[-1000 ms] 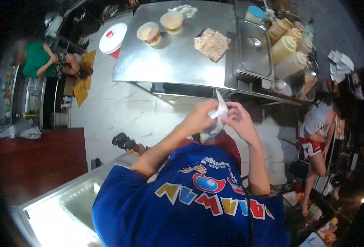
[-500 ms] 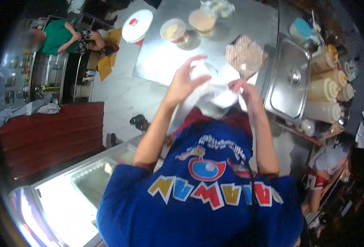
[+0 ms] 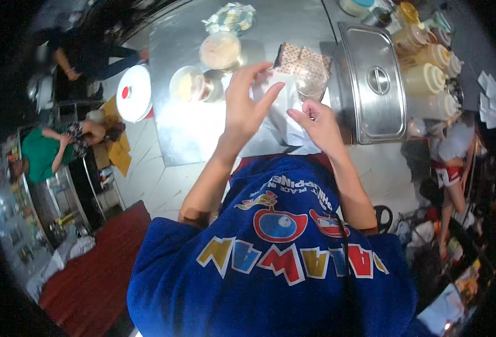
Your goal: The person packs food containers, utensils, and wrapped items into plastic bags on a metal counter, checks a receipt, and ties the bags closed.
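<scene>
As I see it, steel table (image 3: 293,22) spans the far side. Blue shirt (image 3: 270,303) reads "ALAWAN" and "PHILIPPINE"; no other text legible. White sheet (image 3: 286,128), maybe a bag, sits over the table's near edge. Left hand (image 3: 243,104) spread beside it; right hand (image 3: 320,128) thumb and forefinger close, I can't tell if pinching. Loose hold could drop it; wide left sweep could tip near cup (image 3: 187,85).

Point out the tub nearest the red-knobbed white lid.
The front-left tub; the other tub stands farther back, by the crumpled bundle.
</scene>
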`<state>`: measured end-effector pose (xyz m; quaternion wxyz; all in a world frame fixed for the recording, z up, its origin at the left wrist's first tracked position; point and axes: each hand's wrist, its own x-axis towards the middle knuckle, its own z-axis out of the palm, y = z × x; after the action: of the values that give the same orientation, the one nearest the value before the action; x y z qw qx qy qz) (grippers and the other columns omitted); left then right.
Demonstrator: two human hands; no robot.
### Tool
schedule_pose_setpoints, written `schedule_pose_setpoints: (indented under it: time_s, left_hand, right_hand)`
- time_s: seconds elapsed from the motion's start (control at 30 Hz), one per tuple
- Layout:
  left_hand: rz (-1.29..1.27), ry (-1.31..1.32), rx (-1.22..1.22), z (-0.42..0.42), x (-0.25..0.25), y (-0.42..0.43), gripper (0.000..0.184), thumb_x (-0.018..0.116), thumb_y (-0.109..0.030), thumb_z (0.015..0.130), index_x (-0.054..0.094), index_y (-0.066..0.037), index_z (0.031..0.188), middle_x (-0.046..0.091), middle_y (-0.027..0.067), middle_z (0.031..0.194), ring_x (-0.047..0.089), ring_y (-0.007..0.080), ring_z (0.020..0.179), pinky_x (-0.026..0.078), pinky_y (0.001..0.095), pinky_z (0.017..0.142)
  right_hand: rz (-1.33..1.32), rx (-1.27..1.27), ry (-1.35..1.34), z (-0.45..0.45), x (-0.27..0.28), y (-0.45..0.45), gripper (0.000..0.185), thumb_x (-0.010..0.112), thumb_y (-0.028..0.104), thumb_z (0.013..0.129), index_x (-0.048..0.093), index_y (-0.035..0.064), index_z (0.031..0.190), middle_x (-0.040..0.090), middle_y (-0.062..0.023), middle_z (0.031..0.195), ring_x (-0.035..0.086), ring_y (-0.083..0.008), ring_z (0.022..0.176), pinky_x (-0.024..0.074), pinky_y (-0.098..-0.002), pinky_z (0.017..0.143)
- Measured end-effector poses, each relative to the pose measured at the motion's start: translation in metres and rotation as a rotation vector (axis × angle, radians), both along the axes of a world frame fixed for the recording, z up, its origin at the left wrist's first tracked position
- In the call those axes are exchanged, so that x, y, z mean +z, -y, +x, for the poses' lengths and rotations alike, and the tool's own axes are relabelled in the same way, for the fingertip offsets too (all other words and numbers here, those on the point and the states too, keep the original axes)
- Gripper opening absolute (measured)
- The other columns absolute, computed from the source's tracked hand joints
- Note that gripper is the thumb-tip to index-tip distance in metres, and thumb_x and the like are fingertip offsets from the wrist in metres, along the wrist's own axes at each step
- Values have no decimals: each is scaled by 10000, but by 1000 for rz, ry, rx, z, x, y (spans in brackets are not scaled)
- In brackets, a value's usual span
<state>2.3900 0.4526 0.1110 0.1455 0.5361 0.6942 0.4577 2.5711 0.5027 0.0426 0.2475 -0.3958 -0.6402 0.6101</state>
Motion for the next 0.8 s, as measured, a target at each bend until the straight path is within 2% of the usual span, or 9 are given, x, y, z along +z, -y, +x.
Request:
schedule_pose_setpoints:
  time_s: [0.1,0.13,0.23,0.27,0.37,0.5,0.53,0.63,0.8]
  left_hand:
    - [-312,406,-96,6,-19,26,358,803,-148,804,641,-33,1102,665,59,1032,624,133,869,490,273,788]
    - [-435,529,-152,6,-26,30,247,761,-132,853,645,-22,1041,679,50,988,629,108,841,493,249,785]
    - [-352,810,-284,-4,-57,39,197,758,-121,850,666,9,966,666,44,836,612,93,778,501,258,708]
    - [-280,782,-297,-11,-64,41,139,721,-94,883,685,24,946,686,53,835,615,85,807,500,254,727]
    - [-249,965,-231,-30,-74,45,138,672,-115,935,672,9,994,697,71,909,636,105,862,507,261,814]
    - [-314,1060,-315,-51,-62,45,151,663,-130,944,670,14,990,694,66,908,629,101,862,507,259,817]
    - [-357,1007,-352,-50,-57,45,155,662,-131,946,669,17,991,694,65,908,630,100,862,507,257,814]
    - [-421,903,-423,-43,-50,48,167,659,-137,949,666,24,994,694,60,907,630,96,860,508,254,805]
    - [-367,1062,-310,-37,-61,49,174,652,-138,953,665,28,1002,698,48,914,633,91,857,503,246,801]
  right_hand:
    - [49,-155,7,-9,-5,22,354,765,205,850,519,1,696,485,-9,565,415,-66,561,354,-282,490]
    - [82,-170,49,-17,1,29,354,769,207,846,520,6,693,490,-4,568,421,-64,562,355,-282,489]
    - [82,-211,53,-37,-1,45,319,774,152,839,525,21,689,505,23,583,437,-45,576,358,-258,493]
    - [68,-232,46,-39,0,49,312,774,128,839,522,25,687,508,30,590,439,-40,581,359,-248,499]
    - [-66,-244,-79,-43,-3,53,303,775,68,838,517,43,681,536,43,627,461,-25,603,375,-221,525]
    - [-193,-291,-215,-51,11,57,314,782,40,834,513,70,673,589,34,676,499,-18,622,397,-205,555]
    - [-161,-254,-224,-48,4,58,265,780,34,831,551,49,699,628,6,704,527,-29,632,413,-208,560]
    - [198,-105,44,-45,-7,59,210,773,23,833,587,26,737,649,-17,734,547,-43,644,423,-207,568]
    - [-111,-186,-204,-47,1,57,167,744,62,874,612,20,780,667,-37,762,584,-60,662,462,-214,592]
